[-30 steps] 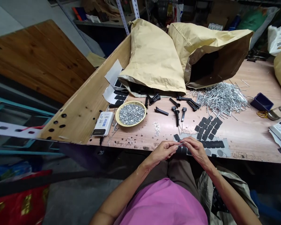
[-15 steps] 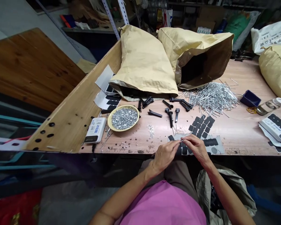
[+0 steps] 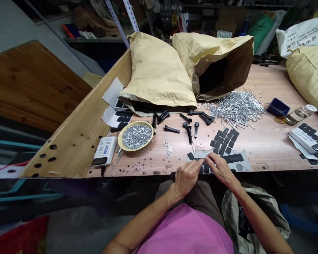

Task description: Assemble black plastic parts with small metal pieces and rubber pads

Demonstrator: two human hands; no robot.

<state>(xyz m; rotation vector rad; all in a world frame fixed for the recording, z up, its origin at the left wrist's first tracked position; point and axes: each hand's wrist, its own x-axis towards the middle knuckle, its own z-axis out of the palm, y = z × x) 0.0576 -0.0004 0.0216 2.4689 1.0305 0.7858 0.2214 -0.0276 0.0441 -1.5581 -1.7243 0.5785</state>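
My left hand point(image 3: 187, 176) and my right hand point(image 3: 220, 168) meet fingertip to fingertip at the near edge of the wooden table point(image 3: 267, 148). Both pinch a thin metal pin, hardly visible between the fingers. Right under them lies a grey sheet of black pads point(image 3: 234, 159). More loose black pads point(image 3: 224, 139) lie just beyond. A yellow dish of small silver parts point(image 3: 135, 135) stands to the left. A heap of metal pins point(image 3: 234, 107) lies farther back, and several black plastic pieces point(image 3: 189, 128) lie between.
Two large tan paper sacks point(image 3: 159, 74) lie at the back, one open point(image 3: 219, 63). A white power bank point(image 3: 101, 151) rests at the left by a raised wooden side board point(image 3: 87, 123). A blue tray point(image 3: 278, 106), a glass jar point(image 3: 299, 114) and another sack point(image 3: 310, 74) are at the right.
The view has shifted so the table slid left. My hands stay together on the pin, now slightly farther forward over the pad sheet.
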